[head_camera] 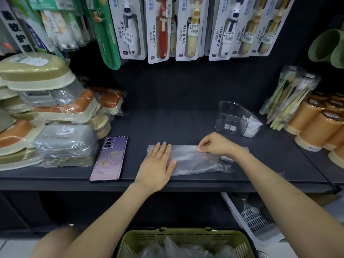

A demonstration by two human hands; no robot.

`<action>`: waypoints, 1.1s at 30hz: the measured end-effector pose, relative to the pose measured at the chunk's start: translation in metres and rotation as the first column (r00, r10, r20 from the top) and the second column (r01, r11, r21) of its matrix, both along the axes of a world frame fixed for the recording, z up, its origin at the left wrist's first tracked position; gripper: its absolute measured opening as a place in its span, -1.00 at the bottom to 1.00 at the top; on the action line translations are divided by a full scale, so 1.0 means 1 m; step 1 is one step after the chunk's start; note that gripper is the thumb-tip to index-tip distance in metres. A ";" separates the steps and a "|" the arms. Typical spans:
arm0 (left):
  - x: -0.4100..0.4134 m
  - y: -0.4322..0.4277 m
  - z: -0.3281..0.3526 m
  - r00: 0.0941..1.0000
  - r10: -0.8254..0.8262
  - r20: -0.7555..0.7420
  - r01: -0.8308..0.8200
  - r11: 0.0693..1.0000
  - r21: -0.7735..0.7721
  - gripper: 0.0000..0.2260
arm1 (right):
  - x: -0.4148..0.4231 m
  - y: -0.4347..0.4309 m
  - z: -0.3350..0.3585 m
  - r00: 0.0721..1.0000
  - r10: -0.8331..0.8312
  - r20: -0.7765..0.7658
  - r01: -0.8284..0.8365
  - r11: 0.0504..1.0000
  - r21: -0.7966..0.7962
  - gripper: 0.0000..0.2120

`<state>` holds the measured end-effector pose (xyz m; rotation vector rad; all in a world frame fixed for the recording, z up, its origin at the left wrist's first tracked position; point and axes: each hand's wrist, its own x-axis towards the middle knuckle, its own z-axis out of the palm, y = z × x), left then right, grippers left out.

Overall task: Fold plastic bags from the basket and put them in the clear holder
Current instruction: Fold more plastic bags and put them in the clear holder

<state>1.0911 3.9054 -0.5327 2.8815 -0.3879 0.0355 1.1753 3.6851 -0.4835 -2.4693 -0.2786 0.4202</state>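
A clear plastic bag (193, 161) lies flattened in a long strip on the dark shelf (167, 125). My left hand (158, 164) presses flat on the strip's left end, fingers straight. My right hand (214, 144) pinches the bag's upper edge near its right part. The clear holder (236, 120) stands behind on the right, with some folded bags inside it. Below the shelf, the green basket (184, 237) holds more crumpled plastic bags (178, 248).
A purple phone (109, 159) lies left of the bag. Stacked wrapped soap boxes (46, 116) fill the left. Orange cups (320, 125) and toothbrush packs (290, 99) stand on the right. Carded toothbrushes (167, 28) hang above. A white crate (249, 218) sits below right.
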 end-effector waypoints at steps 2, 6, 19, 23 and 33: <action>0.001 -0.001 0.000 0.999 0.024 -0.025 -0.023 0.998 0.060 -0.22 | 0.001 -0.002 0.000 1.000 -0.004 0.007 0.003 1.000 0.015 -0.92; 0.001 -0.002 -0.002 0.998 0.048 -0.041 -0.044 0.994 0.101 -0.25 | 0.004 -0.022 -0.003 0.992 -0.111 0.063 0.111 0.994 0.008 -0.94; 0.001 -0.004 0.000 0.993 0.086 -0.083 -0.075 0.989 0.129 -0.08 | -0.072 0.055 -0.037 0.883 0.291 0.368 -0.071 0.858 -0.509 -0.28; 0.003 -0.004 0.000 0.990 0.097 -0.105 -0.083 0.988 0.134 -0.26 | -0.061 0.004 -0.044 0.952 0.115 0.284 0.050 0.856 -0.514 -0.51; 0.002 -0.003 0.001 0.985 0.134 -0.108 -0.115 0.980 0.165 -0.34 | -0.076 -0.012 -0.026 0.899 0.079 0.431 0.154 0.864 -0.480 -0.13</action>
